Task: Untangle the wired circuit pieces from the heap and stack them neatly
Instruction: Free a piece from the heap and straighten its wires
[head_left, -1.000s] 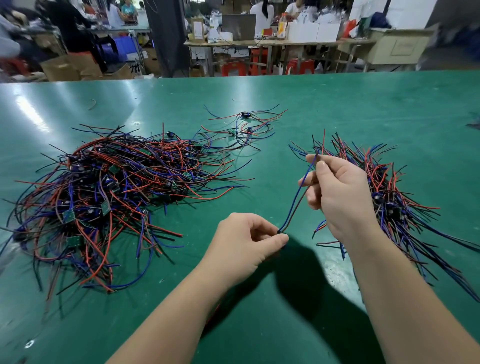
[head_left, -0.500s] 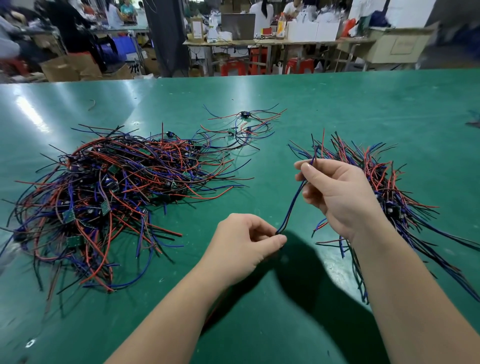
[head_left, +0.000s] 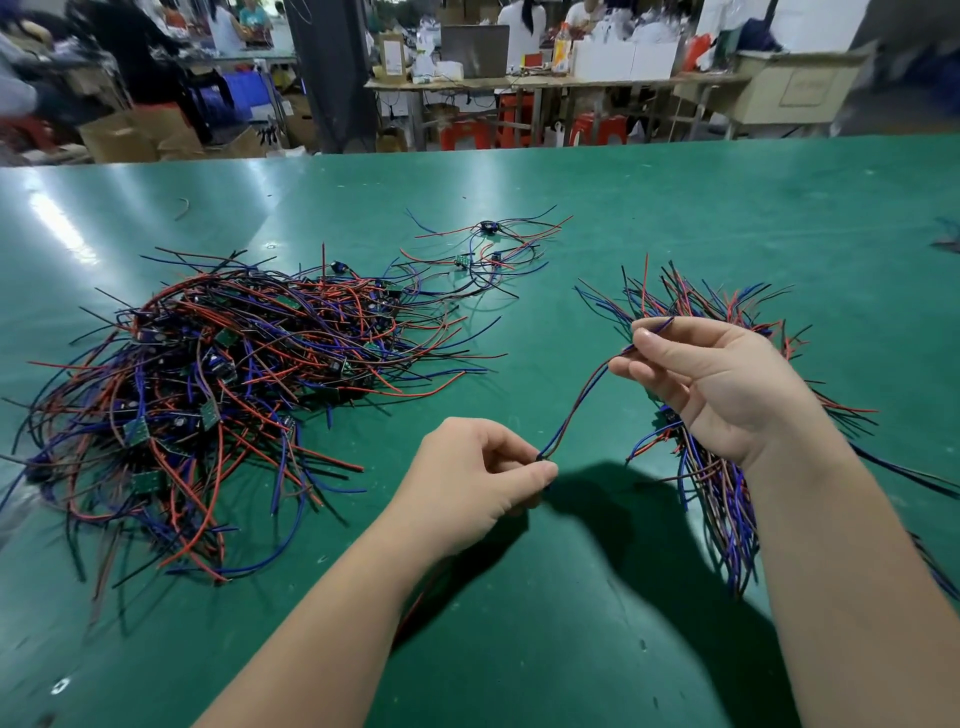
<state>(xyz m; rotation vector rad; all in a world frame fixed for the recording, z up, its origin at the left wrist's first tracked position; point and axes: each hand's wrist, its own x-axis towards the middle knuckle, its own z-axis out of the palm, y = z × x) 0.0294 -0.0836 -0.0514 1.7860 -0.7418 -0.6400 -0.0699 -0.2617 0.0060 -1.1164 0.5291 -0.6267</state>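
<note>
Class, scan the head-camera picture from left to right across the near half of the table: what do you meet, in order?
First the tangled heap of wired circuit pieces → left hand → wire pair pinched by both hands → right hand.

Left hand (head_left: 467, 483), right hand (head_left: 722, 384): fingers (head_left: 540, 471) pinched.

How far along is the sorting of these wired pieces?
Done: a sorted bundle lies on the right of the table, wires roughly aligned. In hand: one wired piece, pinched between the left hand and right hand. Left: the big tangled heap on the left, much larger than the bundle, plus a few loose pieces farther back. Most of the job looks undone.
</note>
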